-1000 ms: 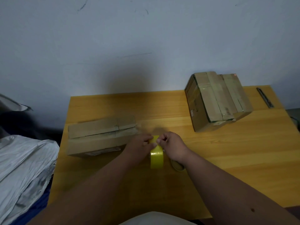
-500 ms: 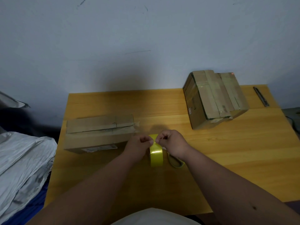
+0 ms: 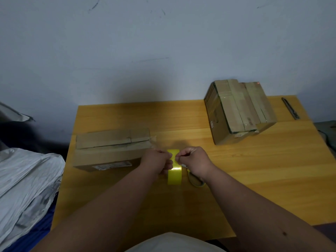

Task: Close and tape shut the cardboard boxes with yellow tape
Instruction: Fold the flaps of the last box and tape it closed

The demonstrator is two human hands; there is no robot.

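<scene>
I look down at a wooden desk (image 3: pixel 254 179) set against a pale wall, with both of my hands meeting just above its middle. My left hand (image 3: pixel 157 161) has its fingers curled around the near side of a roll of yellow tape (image 3: pixel 174 174), which stands on edge between my wrists. My right hand (image 3: pixel 193 160) pinches at the top of the roll with curled fingertips, picking at what I judge to be the loose end. Compared with a moment ago, the hands have hardly shifted: they sit in nearly the same pose, a strip of yellow showing above the fingers, and no long length of tape has been drawn out. I take this to mean the end is not yet freed, so no taping has begun. Just to the left of my left hand lies a flat cardboard box (image 3: pixel 111 151), its top flaps folded down with a dark seam along the middle and no yellow tape that I can see on it. Well apart, at the far right of the desk, sits a taller cardboard box (image 3: pixel 240 110) already wrapped in pale strips. A pair of scissors (image 3: pixel 196 180) lies partly hidden under my right wrist, and a thin dark tool (image 3: pixel 290 108) rests by the far right edge.
</scene>
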